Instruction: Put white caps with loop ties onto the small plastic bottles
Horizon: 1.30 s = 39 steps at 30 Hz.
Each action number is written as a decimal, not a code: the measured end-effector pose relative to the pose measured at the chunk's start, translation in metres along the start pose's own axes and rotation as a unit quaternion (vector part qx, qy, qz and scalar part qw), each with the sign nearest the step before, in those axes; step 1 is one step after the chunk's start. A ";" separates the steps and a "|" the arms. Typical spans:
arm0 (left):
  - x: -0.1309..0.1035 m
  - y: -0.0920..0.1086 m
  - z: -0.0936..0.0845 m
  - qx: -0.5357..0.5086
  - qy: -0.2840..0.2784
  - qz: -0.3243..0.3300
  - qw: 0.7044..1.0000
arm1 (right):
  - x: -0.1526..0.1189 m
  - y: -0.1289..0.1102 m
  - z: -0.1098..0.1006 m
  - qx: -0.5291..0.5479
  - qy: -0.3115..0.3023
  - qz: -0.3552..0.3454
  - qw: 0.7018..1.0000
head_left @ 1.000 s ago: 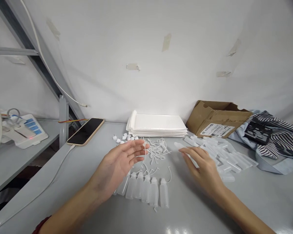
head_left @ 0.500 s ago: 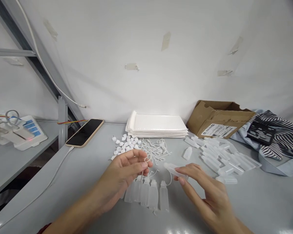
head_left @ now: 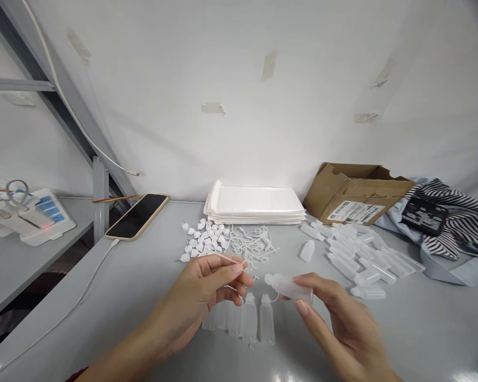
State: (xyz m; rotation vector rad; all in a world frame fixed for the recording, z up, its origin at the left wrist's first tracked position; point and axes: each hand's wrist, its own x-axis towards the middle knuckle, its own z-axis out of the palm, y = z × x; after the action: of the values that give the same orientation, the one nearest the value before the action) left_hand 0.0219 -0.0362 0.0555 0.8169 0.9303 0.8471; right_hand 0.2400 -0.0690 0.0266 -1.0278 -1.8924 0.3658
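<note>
Glossy grey tabletop [head_left: 115, 297] spreads across the view, with both bare hands working close to its near side. The right hand [head_left: 342, 323] pinches a translucent plastic bottle [head_left: 289, 287] between thumb and fingers, holding it above the table nearly level, its neck pointing left toward the other hand. The left hand [head_left: 207, 286] is half curled, pinching a thin white strip [head_left: 231, 259] between thumb and fingertips; strip and bottle are apart. Below and between the hands lies a row of similar bottles [head_left: 267, 321], necks facing away, its left end partly covered by the left hand. A thin white loop curves beside the neck of the rightmost one. Just past the left hand, small white caps [head_left: 203, 239] lie scattered, some with a fine pin showing, and next to them sits a tangle of white strips [head_left: 258, 241]. One loose bottle [head_left: 307, 251] rests beyond the right hand, near a heap of clear bottles [head_left: 362, 254]. Farther left, a phone [head_left: 137, 216] lies with a white cable [head_left: 87, 289] plugged in. Along the back are stacked white envelopes [head_left: 258, 200], an open cardboard box [head_left: 342, 196] with a label, and striped cloth [head_left: 458, 217] holding up a black object [head_left: 424, 216]. Behind rises a white wall [head_left: 239, 53] with bits of tape [head_left: 269, 66].
</note>
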 end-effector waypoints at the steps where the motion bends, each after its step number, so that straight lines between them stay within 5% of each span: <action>1: -0.001 0.000 0.001 -0.002 -0.001 -0.003 1.000 | -0.001 0.000 0.001 0.005 0.004 0.004 1.000; 12: -0.002 -0.004 0.006 -0.084 -0.077 -0.073 0.991 | 0.000 -0.002 0.009 0.140 -0.032 0.133 0.981; 20: -0.002 -0.011 0.010 -0.088 -0.066 -0.083 0.990 | 0.000 -0.006 0.012 0.216 -0.047 0.189 0.957; 27: -0.002 -0.013 0.013 -0.095 -0.036 -0.092 0.991 | -0.003 -0.006 0.016 0.193 -0.019 0.152 0.969; 39: -0.004 -0.018 0.013 -0.050 -0.041 -0.071 0.995 | -0.015 -0.003 0.016 0.013 -0.029 -0.040 0.999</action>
State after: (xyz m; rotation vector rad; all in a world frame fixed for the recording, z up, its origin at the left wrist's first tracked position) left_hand 0.0368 -0.0508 0.0459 0.6854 0.8563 0.7249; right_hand 0.2281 -0.0800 0.0115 -0.9303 -1.9687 0.3758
